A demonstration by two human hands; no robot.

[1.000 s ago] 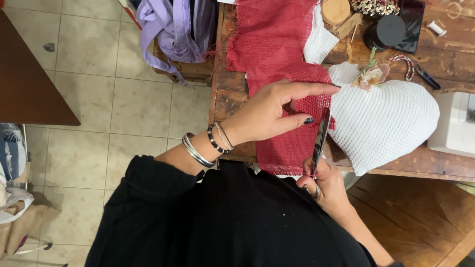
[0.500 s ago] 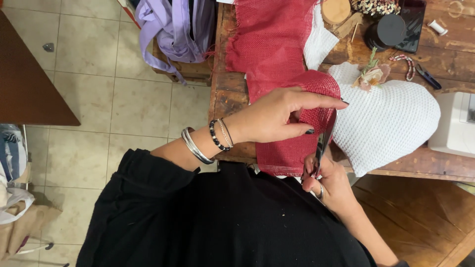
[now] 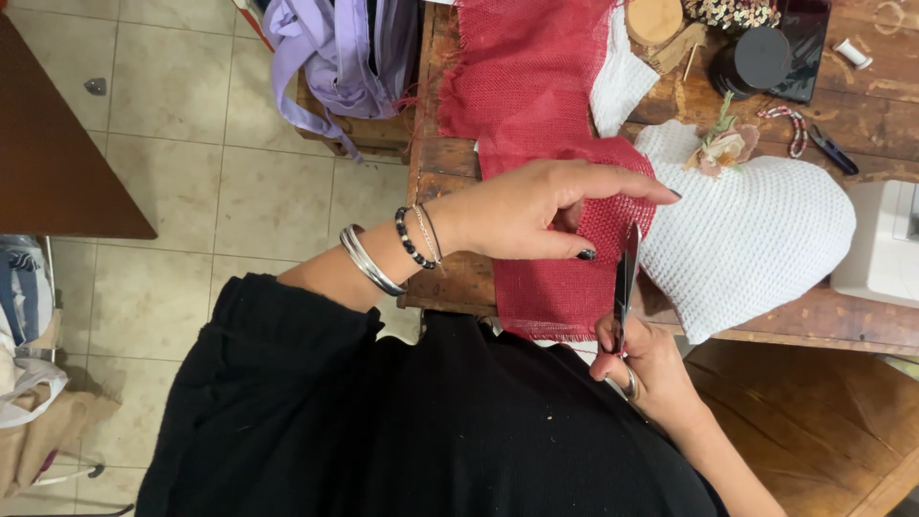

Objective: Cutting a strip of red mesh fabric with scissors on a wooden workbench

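A red woven fabric (image 3: 536, 86) lies along the wooden table (image 3: 862, 115) and hangs over its near edge. My left hand (image 3: 536, 211) presses and pinches the fabric near its right side. My right hand (image 3: 641, 364) grips dark scissors (image 3: 624, 278), whose blades point up along the fabric's right edge, beside my left thumb. A white heart-shaped waffle cushion (image 3: 756, 239) with a small dried flower decoration (image 3: 720, 146) lies just right of the scissors, partly under the red fabric.
A white machine (image 3: 885, 249) stands at the table's right edge. A black round jar (image 3: 751, 59), a white spool (image 3: 850, 53), a beaded string (image 3: 790, 129) and a wooden disc (image 3: 656, 17) lie at the back. Purple cloth (image 3: 335, 57) drapes a stool at the left.
My left hand has slid right along the red fabric, and the scissors have moved up along its edge. My view has shifted slightly.
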